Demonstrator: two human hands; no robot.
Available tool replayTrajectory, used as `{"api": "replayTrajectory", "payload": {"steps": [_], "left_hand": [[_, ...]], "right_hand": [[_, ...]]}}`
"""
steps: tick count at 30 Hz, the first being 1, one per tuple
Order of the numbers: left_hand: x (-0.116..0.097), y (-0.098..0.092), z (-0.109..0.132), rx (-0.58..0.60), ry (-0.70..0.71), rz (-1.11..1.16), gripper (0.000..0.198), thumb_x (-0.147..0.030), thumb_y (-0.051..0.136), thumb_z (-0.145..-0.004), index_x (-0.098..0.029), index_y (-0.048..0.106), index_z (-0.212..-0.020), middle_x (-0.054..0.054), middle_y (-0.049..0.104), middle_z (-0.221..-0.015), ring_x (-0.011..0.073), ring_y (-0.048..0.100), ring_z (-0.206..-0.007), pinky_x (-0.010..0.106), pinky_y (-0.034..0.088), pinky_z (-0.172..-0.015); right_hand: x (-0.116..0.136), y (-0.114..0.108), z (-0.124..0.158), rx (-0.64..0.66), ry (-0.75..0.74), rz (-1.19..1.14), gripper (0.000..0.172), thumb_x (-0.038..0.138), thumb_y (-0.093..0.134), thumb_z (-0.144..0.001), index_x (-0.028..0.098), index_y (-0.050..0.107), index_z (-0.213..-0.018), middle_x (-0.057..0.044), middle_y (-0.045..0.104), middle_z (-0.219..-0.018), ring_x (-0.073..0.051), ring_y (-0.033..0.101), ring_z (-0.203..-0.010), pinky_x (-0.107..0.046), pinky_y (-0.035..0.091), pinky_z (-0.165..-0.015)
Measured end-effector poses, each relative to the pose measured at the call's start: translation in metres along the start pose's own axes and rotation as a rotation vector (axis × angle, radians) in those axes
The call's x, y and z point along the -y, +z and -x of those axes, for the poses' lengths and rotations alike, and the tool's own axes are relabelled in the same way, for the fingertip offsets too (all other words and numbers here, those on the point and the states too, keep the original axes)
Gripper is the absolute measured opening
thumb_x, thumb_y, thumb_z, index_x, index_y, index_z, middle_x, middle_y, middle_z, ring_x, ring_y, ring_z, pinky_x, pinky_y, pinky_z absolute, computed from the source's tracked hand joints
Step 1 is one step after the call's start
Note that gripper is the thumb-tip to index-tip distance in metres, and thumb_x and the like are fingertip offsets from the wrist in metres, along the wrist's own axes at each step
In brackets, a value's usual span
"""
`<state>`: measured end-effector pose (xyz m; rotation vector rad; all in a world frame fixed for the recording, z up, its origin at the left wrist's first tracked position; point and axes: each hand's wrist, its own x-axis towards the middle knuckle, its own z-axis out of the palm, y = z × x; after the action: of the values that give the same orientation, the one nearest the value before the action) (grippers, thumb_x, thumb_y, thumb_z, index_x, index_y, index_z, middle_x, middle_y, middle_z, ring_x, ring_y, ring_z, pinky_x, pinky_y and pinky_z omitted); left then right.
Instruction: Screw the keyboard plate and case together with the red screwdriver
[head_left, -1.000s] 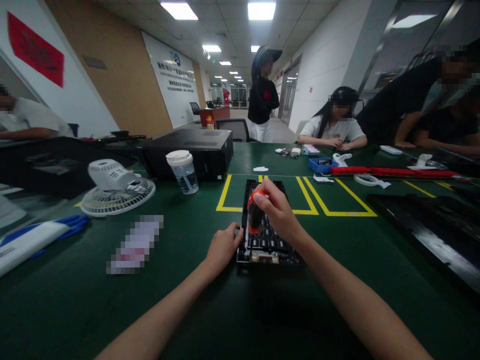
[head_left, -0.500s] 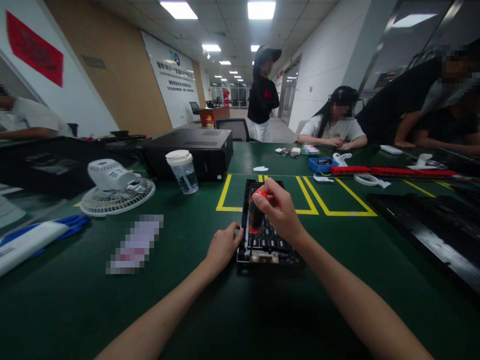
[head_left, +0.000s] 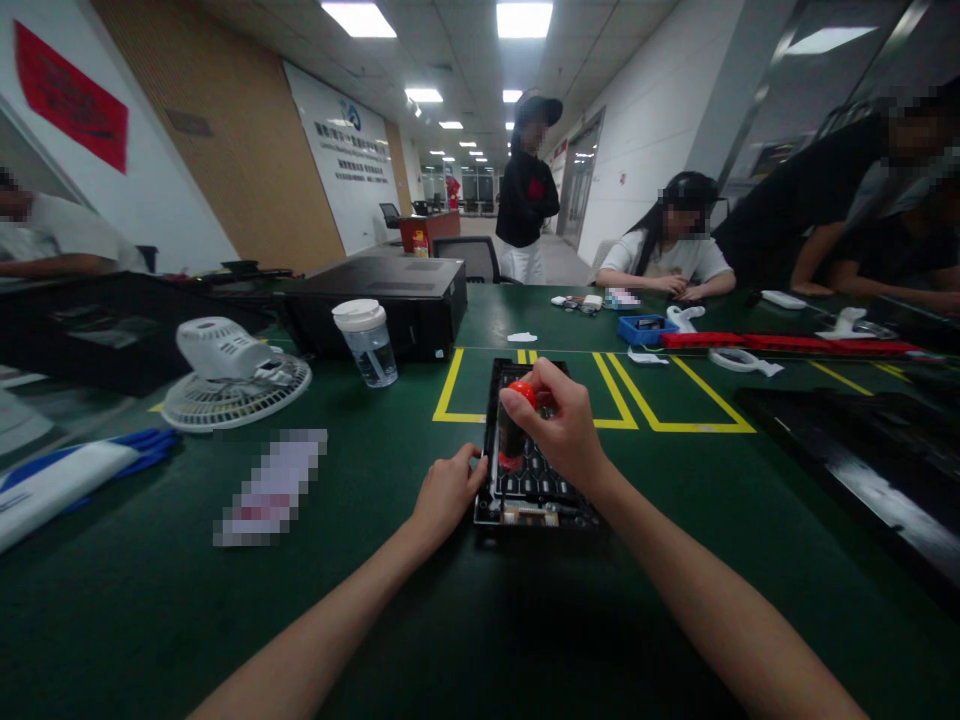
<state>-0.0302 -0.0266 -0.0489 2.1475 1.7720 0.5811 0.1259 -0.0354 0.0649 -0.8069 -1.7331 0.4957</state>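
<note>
A black panel [head_left: 540, 487] with a honeycomb pattern lies on the green table directly before me, a few small metal parts along its near end. My right hand [head_left: 564, 428] is closed around the top of a screwdriver [head_left: 512, 434] with a red-and-black handle. The screwdriver stands nearly upright over the panel's left part; I cannot make out its tip. Against the panel's left edge, my left hand [head_left: 448, 490] grips with curled fingers, some of them hidden.
Left are a white fan [head_left: 236, 385], a lidded plastic cup [head_left: 366, 343], a large black case [head_left: 375, 300] and blue-and-white gloves [head_left: 82, 480]. Right are a blue box [head_left: 645, 328], a tape ring [head_left: 731, 361] and a black metal frame [head_left: 855, 470]. Several people are around the table.
My right hand has turned slightly on the screwdriver's top, showing more of the red cap. My left hand and the panel have stayed in place.
</note>
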Motion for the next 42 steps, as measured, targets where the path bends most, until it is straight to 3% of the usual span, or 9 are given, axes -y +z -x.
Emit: {"api": "replayTrajectory", "payload": {"steps": [16, 30, 37, 42], "left_hand": [[-0.004, -0.003, 0.001, 0.018, -0.035, -0.013, 0.032, -0.04, 0.034, -0.087, -0.02, 0.055, -0.1, 0.003, 0.065, -0.071, 0.0138, 0.058, -0.062, 0.022, 0.035, -0.056], [-0.007, -0.006, 0.001, 0.032, -0.038, 0.013, 0.027, -0.037, 0.036, -0.087, -0.021, 0.055, -0.099, 0.003, 0.066, -0.073, 0.0146, 0.06, -0.065, 0.022, 0.037, -0.058], [-0.007, -0.007, 0.001, 0.032, -0.044, 0.02, 0.029, -0.038, 0.036, -0.087, -0.021, 0.056, -0.099, 0.002, 0.066, -0.072, 0.0144, 0.061, -0.067, 0.022, 0.038, -0.061], [-0.003, -0.005, 0.001, 0.011, -0.007, 0.015, 0.029, -0.039, 0.035, -0.087, -0.023, 0.056, -0.098, 0.002, 0.066, -0.072, 0.0144, 0.061, -0.065, 0.022, 0.037, -0.059]], "right_hand": [[0.0, 0.004, 0.001, -0.043, -0.04, 0.1, 0.032, 0.037, 0.061, -0.075, 0.019, 0.037, -0.065, 0.005, 0.04, -0.058, -0.007, 0.037, -0.048, -0.021, 0.03, -0.044], [0.002, 0.009, 0.004, -0.03, 0.0, 0.029, 0.029, 0.037, 0.061, -0.075, 0.02, 0.038, -0.071, 0.007, 0.037, -0.057, -0.006, 0.037, -0.045, -0.02, 0.028, -0.043], [0.007, 0.009, 0.0, -0.006, -0.043, 0.067, 0.02, 0.036, 0.051, -0.082, 0.018, 0.052, -0.075, 0.0, 0.052, -0.068, -0.01, 0.046, -0.059, -0.024, 0.038, -0.058], [0.005, 0.008, -0.001, -0.022, -0.043, 0.103, 0.027, 0.036, 0.048, -0.084, 0.018, 0.045, -0.065, 0.003, 0.041, -0.058, -0.01, 0.039, -0.053, -0.024, 0.032, -0.053]]}}
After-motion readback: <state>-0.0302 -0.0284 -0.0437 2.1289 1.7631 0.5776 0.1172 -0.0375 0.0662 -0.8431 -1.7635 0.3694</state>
